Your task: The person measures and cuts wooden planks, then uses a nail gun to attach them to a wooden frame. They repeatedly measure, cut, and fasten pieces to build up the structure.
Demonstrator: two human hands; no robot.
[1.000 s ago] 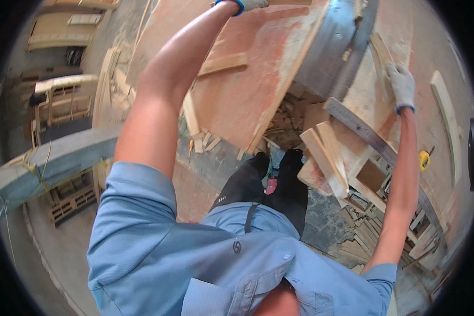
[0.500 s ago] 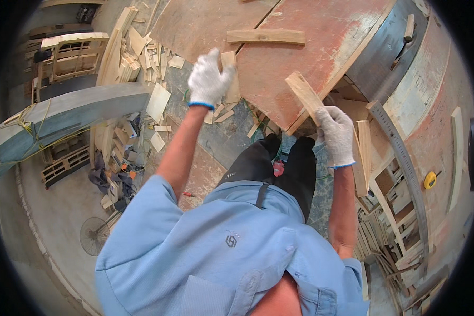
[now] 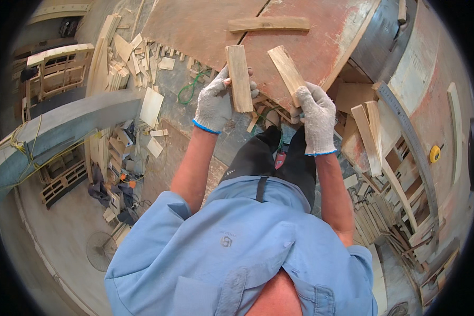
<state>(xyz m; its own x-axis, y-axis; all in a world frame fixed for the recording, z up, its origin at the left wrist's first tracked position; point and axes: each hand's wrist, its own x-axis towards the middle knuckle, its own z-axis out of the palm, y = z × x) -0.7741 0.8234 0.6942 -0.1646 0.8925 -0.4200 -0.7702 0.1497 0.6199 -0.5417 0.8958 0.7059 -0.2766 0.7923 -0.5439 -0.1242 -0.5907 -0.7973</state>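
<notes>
Left hand [image 3: 214,105] clamped on a short wooden board [image 3: 239,78]; right hand [image 3: 316,118] clamped on a second wooden offcut [image 3: 286,68], both above the reddish surface [image 3: 300,47].

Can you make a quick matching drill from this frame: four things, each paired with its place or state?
Things:
1. left hand
2. right hand
3. curved wooden strip
4. yellow tape measure

Places or states:
A. lies loose on the reddish board
B. grips a slanted wooden piece
C. sits at the far right
D. grips an upright wooden piece

Pairs: 1-D, 2-B, 3-A, 4-C
</notes>
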